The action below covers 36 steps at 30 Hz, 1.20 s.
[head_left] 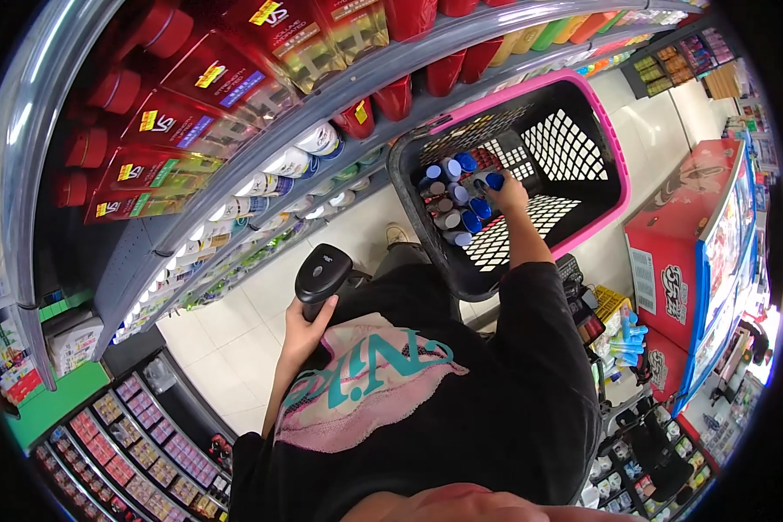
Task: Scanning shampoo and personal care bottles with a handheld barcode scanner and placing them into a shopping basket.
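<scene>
My left hand (308, 327) is wrapped round the grip of a black handheld barcode scanner (324, 271), held in front of my body. A black shopping basket with a pink rim (616, 143) is ahead of me to the right. Into it reaches my right hand (511, 197), its fingers closed at a blue-capped bottle (494, 180); the bottle's lower part is hard to make out. Beside that hand, several upright bottles with blue or greyish caps (451, 169) stand grouped at the basket's left end. The hand's far fingers are partly hidden.
Shelves of red-capped bottles (183, 122) run along the left and far side, with white bottles (317, 139) on a lower tier. At right stands a red and blue display unit (670, 252). A rack of small packs (139, 435) is at lower left, and light tiles (235, 348) cover the floor.
</scene>
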Each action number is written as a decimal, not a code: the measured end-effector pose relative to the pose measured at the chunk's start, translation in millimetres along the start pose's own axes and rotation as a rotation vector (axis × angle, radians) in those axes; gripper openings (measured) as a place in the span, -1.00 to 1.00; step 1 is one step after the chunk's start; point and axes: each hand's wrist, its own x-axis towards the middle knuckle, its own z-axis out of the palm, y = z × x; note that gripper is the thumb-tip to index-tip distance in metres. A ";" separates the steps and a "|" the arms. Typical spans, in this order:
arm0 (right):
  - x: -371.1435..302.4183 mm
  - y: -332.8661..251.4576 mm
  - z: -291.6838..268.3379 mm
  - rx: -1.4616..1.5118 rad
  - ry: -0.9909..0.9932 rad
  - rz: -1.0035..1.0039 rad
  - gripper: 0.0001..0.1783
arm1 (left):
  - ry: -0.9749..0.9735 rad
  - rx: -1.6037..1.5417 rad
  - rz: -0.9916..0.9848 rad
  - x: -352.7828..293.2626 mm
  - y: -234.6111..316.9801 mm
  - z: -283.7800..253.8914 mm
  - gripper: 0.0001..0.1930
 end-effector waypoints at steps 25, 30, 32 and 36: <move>12.1 38.7 103.3 0.181 -0.422 -0.083 -0.19 | 0.037 0.092 -0.195 6.6 18.4 19.4 -0.69; -0.4 43.5 107.9 0.243 -0.442 0.093 -0.27 | 0.043 0.080 -0.159 5.9 22.3 20.3 -0.69; -3.0 40.2 108.2 0.200 -0.395 0.056 -0.30 | 0.046 0.087 -0.164 4.0 21.7 20.0 -0.69; -4.3 44.6 109.9 0.152 -0.365 0.053 -0.38 | 0.042 0.078 -0.178 0.4 17.9 19.3 -0.68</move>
